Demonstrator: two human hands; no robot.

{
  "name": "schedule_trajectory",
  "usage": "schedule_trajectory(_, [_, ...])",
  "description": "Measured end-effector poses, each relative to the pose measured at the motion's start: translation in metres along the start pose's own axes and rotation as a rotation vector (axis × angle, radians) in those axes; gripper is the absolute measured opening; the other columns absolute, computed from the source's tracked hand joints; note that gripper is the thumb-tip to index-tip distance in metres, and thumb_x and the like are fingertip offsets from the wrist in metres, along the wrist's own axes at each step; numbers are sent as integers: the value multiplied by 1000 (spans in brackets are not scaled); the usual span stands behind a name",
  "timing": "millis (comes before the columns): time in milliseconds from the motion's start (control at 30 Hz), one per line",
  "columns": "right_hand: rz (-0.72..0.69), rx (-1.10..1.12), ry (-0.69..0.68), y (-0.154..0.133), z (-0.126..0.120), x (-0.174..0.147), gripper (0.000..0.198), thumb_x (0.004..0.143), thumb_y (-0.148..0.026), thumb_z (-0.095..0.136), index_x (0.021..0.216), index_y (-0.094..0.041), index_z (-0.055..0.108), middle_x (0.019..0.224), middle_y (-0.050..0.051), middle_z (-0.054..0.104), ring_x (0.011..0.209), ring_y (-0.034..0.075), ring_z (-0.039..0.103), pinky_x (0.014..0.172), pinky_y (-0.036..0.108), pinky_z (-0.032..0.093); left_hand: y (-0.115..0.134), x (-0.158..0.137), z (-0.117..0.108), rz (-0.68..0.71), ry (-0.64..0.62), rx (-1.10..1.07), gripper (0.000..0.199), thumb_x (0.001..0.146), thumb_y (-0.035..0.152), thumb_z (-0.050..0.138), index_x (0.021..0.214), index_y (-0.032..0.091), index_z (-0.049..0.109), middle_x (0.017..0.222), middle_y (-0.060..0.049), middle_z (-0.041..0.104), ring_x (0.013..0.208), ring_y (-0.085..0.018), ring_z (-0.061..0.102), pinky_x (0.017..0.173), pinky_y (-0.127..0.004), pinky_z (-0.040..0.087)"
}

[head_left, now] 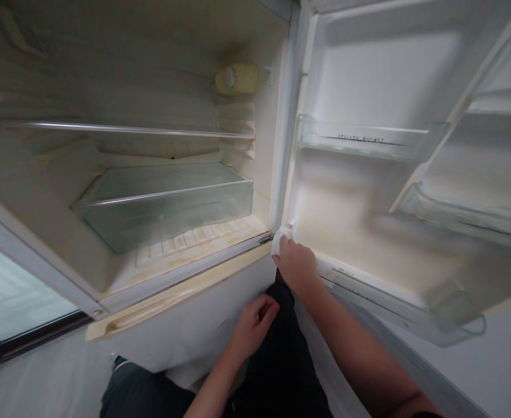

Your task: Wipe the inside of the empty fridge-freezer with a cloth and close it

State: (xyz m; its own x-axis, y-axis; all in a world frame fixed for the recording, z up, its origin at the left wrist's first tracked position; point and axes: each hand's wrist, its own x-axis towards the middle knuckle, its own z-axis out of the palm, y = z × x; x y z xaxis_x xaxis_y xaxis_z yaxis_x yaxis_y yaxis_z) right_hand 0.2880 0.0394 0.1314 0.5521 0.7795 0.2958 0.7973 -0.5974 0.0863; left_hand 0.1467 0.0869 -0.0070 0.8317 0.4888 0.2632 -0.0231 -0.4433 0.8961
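Observation:
My right hand (pixel 297 264) grips a folded white cloth (pixel 282 237) and presses it at the lower hinge corner, where the open fridge door (pixel 346 203) meets the fridge body. Most of the cloth is covered by my fingers. My left hand (pixel 257 320) rests by my dark-clad knee with its fingers loosely curled in, and nothing shows in it. Just left of the cloth is a metal hinge (pixel 265 238). Brownish stains mark the fridge floor (pixel 203 239) inside.
A clear drawer (pixel 172 212) sits low inside, below a glass shelf (pixel 129 128). A yellowish bottle (pixel 242 79) lies above. The door carries a clear utility pocket (pixel 363 139) and a bottom bin (pixel 412 319). A lower drawer front (pixel 185 325) stands before my knees.

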Motion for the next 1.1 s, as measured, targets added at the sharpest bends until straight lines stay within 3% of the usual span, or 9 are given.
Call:
schedule_trajectory(100, [-18,-17,10,13,-1,-13,29,98,-38,61,116,-15,56,104,11,70,93,27,72,72,34,52,35,37,-17,259,311,63,29,101,41,47,92,19,63,82,-2,60,75,-15,55,71,-28,44])
schedule_trajectory(167, [-4,-39,-3,28,-4,-26,24,98,-38,61,109,-17,57,100,9,70,92,27,72,70,34,50,53,58,-23,379,412,163,26,102,38,47,108,19,64,99,-7,64,90,-17,60,76,-29,49])
schedule_trajectory(300, [48,-91,-39,70,-12,-60,22,97,-39,62,103,-19,56,98,6,70,90,27,72,69,34,46,72,81,-17,455,329,469,42,101,39,49,136,17,55,142,-17,55,134,-28,51,111,-47,45])
schedule_trajectory(433, [62,-142,-64,113,-16,-93,22,98,-40,62,101,-19,54,98,7,70,91,27,71,72,33,44,74,81,-4,408,232,680,50,101,47,49,140,17,55,154,-18,48,141,-33,47,114,-52,44])
schedule_trajectory(533, [70,-165,-61,124,-16,-102,24,97,-41,62,100,-19,55,97,7,69,91,27,70,72,34,44,70,77,2,385,225,732,56,99,50,50,146,19,50,159,-17,44,145,-32,44,113,-51,45])
schedule_trajectory(667, [83,-181,-37,99,-14,-85,26,94,-40,67,100,-17,57,97,9,69,91,29,70,72,35,45,70,73,4,368,218,726,62,98,54,51,149,19,46,161,-18,40,145,-32,44,112,-51,47])
schedule_trajectory(767, [57,-124,14,64,-10,-60,26,93,-38,68,103,-16,58,98,9,67,94,29,68,73,37,46,73,73,2,353,197,686,54,102,45,44,148,17,47,162,-18,39,145,-33,45,113,-52,45])
schedule_trajectory(900, [31,-67,72,25,2,-29,10,100,-21,51,104,-15,58,101,12,66,96,28,66,77,38,47,71,74,-3,384,178,578,51,102,33,36,148,14,46,161,-17,40,147,-29,42,118,-51,39])
schedule_trajectory(1100, [103,-37,90,2,13,-8,21,104,-13,37,104,-13,57,101,15,67,95,24,65,79,35,45,65,79,-12,389,190,521,54,104,38,30,148,11,45,157,-16,47,144,-28,45,119,-50,36])
